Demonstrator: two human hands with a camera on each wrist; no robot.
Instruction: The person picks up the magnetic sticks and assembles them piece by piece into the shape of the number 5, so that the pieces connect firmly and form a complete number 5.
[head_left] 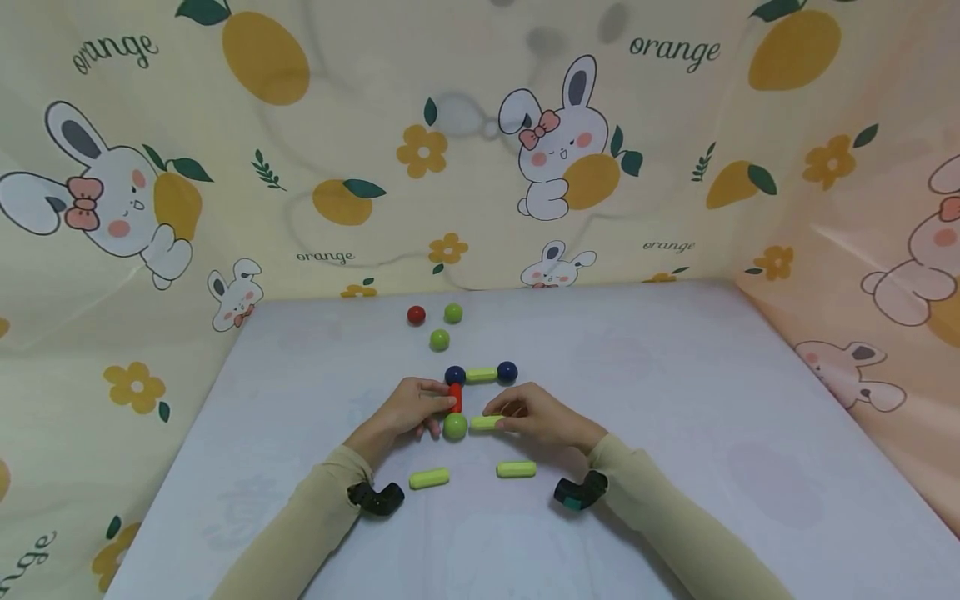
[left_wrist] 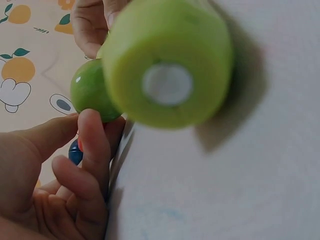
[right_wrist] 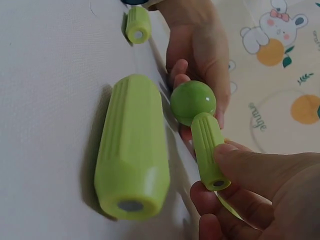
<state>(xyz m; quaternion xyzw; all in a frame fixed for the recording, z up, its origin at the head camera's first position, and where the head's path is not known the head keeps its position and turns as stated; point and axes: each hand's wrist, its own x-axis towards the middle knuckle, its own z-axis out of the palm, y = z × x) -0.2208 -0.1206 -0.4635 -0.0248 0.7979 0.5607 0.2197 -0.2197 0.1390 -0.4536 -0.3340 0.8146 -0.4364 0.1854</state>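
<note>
My left hand (head_left: 407, 408) pinches a red magnetic rod (head_left: 456, 398) between thumb and finger. That rod stands between a dark blue ball (head_left: 455, 376) and a larger-looking green ball (head_left: 454, 427). From the same blue ball a yellow-green rod (head_left: 482, 376) runs right to a second blue ball (head_left: 507, 372). With thumb and fingers, my right hand (head_left: 546, 415) grips another yellow-green rod (right_wrist: 205, 145). Its far end points at the green ball (right_wrist: 193, 102); whether they touch, I cannot tell. Fingers of the left hand partly hide the red rod in the left wrist view.
Two loose yellow-green rods lie nearer me, a left one (head_left: 429, 478) and a right one (head_left: 517, 470). Farther back on the white table (head_left: 637, 358) are a red ball (head_left: 416, 315) and two green balls, one (head_left: 453, 312) behind the other (head_left: 439, 340). A printed curtain (head_left: 480, 200) hangs behind.
</note>
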